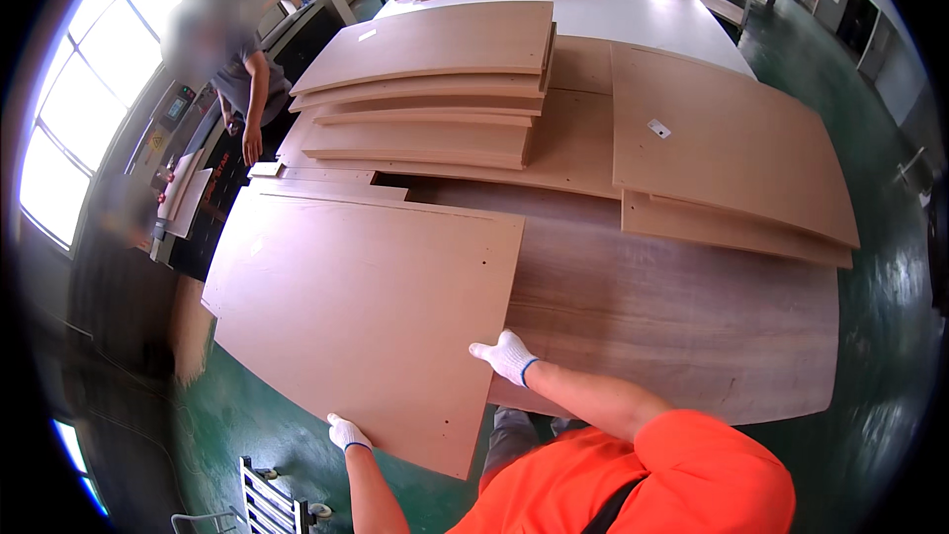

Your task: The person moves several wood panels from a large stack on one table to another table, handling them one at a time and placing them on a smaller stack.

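A large tan fibreboard panel with a few small drilled holes lies at the left, its near corner jutting past the table edge. My left hand, in a white knit glove, grips the panel's near edge. At the panel's right edge, my right hand in a matching glove has its thumb on top and its fingers mostly hidden at the rim. Beneath and to the right spreads a wood-grain sheet.
Stacked tan boards stand beyond the panel, and more boards lie at the right. A co-worker's arm is at the far left beside a dark machine. A metal rack stands on the green floor at lower left.
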The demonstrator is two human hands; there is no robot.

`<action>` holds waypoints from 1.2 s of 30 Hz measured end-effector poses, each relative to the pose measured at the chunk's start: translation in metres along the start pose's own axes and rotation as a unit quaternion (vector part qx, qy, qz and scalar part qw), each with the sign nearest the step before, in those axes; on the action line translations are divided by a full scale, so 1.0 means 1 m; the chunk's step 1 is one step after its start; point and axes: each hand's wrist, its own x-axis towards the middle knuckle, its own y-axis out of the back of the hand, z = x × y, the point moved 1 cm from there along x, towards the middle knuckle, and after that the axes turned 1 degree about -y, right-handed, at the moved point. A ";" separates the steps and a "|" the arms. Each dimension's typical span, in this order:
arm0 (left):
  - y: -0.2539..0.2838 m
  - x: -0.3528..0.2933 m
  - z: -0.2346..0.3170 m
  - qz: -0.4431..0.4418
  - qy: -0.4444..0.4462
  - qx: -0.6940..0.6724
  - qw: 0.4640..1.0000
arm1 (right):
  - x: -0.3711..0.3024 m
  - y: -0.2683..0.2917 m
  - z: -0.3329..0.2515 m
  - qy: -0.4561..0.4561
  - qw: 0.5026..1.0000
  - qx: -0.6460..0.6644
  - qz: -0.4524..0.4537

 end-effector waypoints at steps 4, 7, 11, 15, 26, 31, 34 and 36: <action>-0.016 0.043 0.009 0.041 -0.037 0.003 0.998 | 0.018 -0.003 -0.030 0.019 0.997 0.006 -0.069; -0.031 0.041 0.020 0.005 -0.015 -0.009 1.000 | 0.004 0.038 -0.076 -0.035 0.996 -0.064 -0.044; -0.044 0.041 0.041 -0.009 -0.019 -0.011 1.000 | 0.052 0.140 -0.074 0.037 0.980 0.086 0.177; -0.037 0.060 0.028 -0.017 -0.040 -0.010 0.999 | 0.080 0.259 -0.086 0.075 0.900 0.288 0.320; -0.036 -0.050 0.078 0.074 -0.198 0.149 0.966 | 0.133 0.323 -0.117 0.031 0.668 0.646 0.368; -0.085 -0.105 0.145 -0.067 -0.473 0.069 0.876 | 0.049 0.293 -0.053 0.041 0.705 0.596 0.382; -0.151 -0.174 0.193 -0.221 -0.543 0.049 0.809 | -0.046 0.279 0.000 0.065 0.761 0.529 0.371; -0.200 -0.211 0.202 -0.380 -0.537 -0.010 0.753 | -0.118 0.271 0.035 0.057 0.805 0.481 0.342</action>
